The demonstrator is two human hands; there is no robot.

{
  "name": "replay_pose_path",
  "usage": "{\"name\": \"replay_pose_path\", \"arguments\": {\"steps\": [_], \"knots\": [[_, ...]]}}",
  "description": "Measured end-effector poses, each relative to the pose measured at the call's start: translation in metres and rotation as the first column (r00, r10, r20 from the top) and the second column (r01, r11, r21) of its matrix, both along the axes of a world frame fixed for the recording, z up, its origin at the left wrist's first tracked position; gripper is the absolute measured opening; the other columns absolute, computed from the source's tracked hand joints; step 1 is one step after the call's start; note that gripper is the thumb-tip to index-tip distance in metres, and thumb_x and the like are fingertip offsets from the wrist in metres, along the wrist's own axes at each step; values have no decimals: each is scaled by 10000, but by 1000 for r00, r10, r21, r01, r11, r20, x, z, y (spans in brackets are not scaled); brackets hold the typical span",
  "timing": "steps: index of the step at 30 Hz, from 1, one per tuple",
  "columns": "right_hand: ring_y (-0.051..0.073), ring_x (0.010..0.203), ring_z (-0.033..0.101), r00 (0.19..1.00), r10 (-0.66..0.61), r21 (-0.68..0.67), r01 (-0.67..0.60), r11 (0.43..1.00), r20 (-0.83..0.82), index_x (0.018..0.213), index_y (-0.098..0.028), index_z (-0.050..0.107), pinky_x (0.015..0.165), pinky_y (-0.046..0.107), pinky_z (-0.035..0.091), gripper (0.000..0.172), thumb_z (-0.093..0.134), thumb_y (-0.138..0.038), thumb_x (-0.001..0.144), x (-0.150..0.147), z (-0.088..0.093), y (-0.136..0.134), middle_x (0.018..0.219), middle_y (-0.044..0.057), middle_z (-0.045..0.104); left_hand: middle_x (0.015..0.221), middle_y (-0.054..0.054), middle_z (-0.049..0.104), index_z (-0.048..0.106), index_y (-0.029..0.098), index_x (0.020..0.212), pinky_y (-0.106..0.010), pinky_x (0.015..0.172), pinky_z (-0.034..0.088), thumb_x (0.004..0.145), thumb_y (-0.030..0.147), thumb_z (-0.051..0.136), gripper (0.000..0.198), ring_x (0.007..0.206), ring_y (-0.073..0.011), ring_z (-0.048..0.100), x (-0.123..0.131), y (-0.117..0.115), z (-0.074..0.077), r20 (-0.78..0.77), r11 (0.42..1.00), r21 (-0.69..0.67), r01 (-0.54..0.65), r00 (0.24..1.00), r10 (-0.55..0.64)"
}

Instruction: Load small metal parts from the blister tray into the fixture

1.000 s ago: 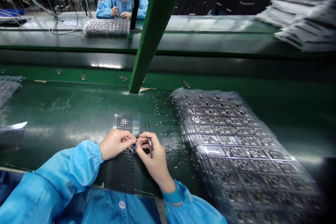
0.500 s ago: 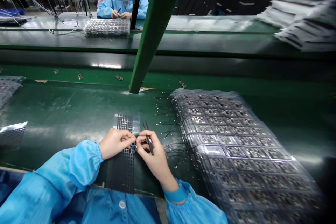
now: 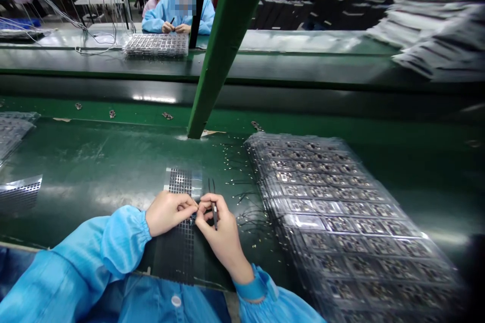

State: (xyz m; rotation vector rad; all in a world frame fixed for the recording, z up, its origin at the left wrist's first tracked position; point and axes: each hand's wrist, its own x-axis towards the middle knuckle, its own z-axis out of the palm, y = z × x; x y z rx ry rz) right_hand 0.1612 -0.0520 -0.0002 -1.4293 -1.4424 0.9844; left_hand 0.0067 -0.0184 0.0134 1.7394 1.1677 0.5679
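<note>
The person's left hand [image 3: 170, 213] is curled, its fingertips closed at a small dark component [image 3: 193, 219], which is largely hidden and cannot be identified further. The right hand [image 3: 222, 234] grasps a pair of fine tweezers [image 3: 214, 213], its tips pointing up and away from the component, just beside it. The component lies between the two hands, directly over a perforated dark sheet [image 3: 178, 252] running beneath them on a green conveyor belt [image 3: 76, 171]. Fine wires [image 3: 242, 197] lie scattered just right of the right hand. Further right, near that hand, sits a stack of plastic-wrapped trays of circuit boards [image 3: 341, 212]. Across the line, a co-worker [image 3: 178, 17] holds a dark tool in both hands behind a loaded tray [image 3: 156, 45].
</note>
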Motion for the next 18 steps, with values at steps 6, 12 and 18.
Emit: {"name": "replay_pose_path", "arguments": {"steps": [6,12,18], "knots": [[116,562,580,988,17,-62,-27,998,-156,940,-208,501,513,208,464,205,599,-256,767,2,-1,3,730,-9,620,720,-15,711,693,164,822,-193,625,491,823,252,555,163,662,-133,661,-2,3,1,-4,1000,9,-28,1000,28],[155,616,618,968,-40,-101,15,995,-246,940,-195,546,577,260,525,244,589,-403,819,5,-5,5,737,32,657,633,-15,661,657,132,793,-202,574,494,806,287,576,176,606,-129,639,-4,11,-2,111,983,-172,-66,990,86],[121,477,534,928,-157,-131,119,984,-337,1182,-155,557,434,229,488,556,447,-597,863,7,-13,10,621,8,597,684,-43,677,649,109,847,-163,463,459,811,284,598,186,561,-110,625,-34,79,3,74,926,-213,-312,940,334]]}}
